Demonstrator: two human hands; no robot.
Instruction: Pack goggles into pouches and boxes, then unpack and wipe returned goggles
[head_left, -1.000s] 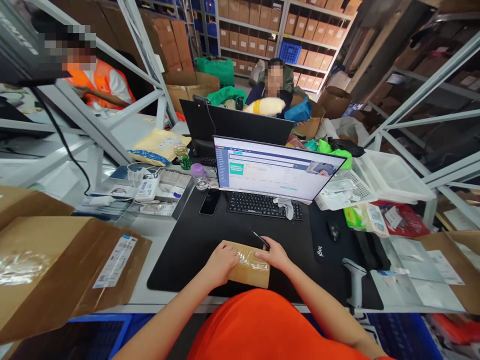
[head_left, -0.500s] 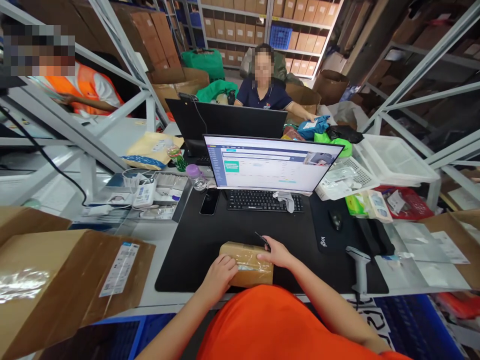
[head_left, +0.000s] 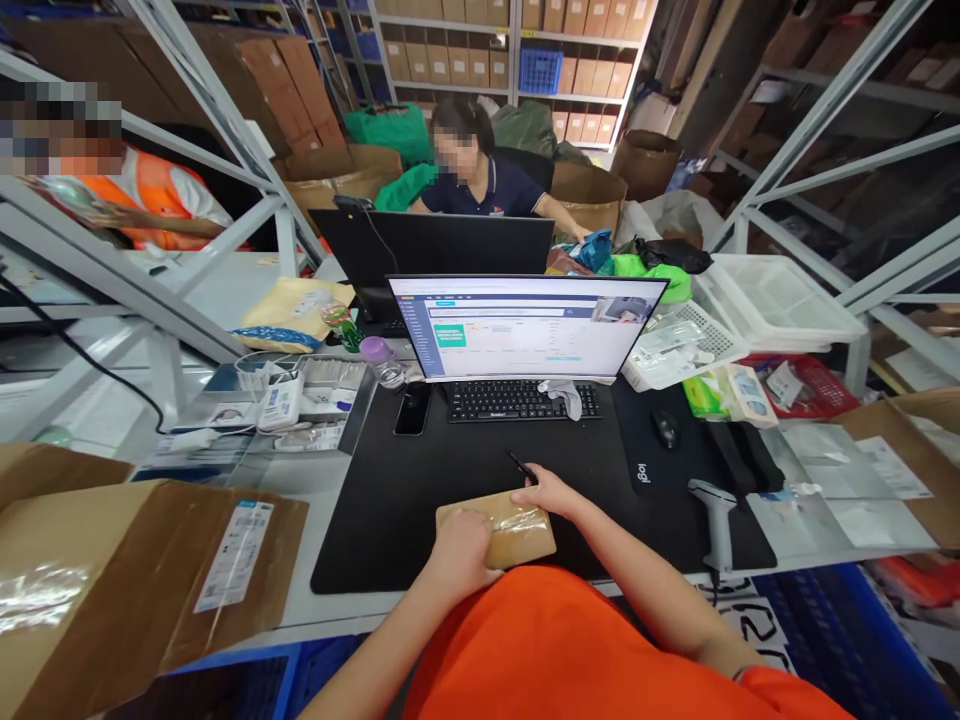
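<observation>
A small brown cardboard box [head_left: 525, 537] with shiny clear tape lies on the black desk mat, close against my orange shirt. My left hand [head_left: 466, 550] is closed over its left part, the fingers wrapped onto the top and partly hidden. At the far right edge of the box is my right hand [head_left: 546, 492], its thumb touching the top. Between those fingers sits a slim dark tool [head_left: 523, 466], its tip pointing away to the left; whether it is a knife or a pen I cannot tell.
Beyond the box stand a keyboard [head_left: 495, 402] with a grey cloth and a lit monitor [head_left: 525, 330]. A phone [head_left: 412, 408] lies left, a mouse [head_left: 665, 430] and barcode scanner [head_left: 718, 520] right. A large open carton [head_left: 172, 570] fills the near left. Two co-workers sit beyond.
The box has turned slightly, and the pale patch on its face is out of sight. My left hand has slid up over its top. The co-worker opposite has leaned to the left, head lowered.
</observation>
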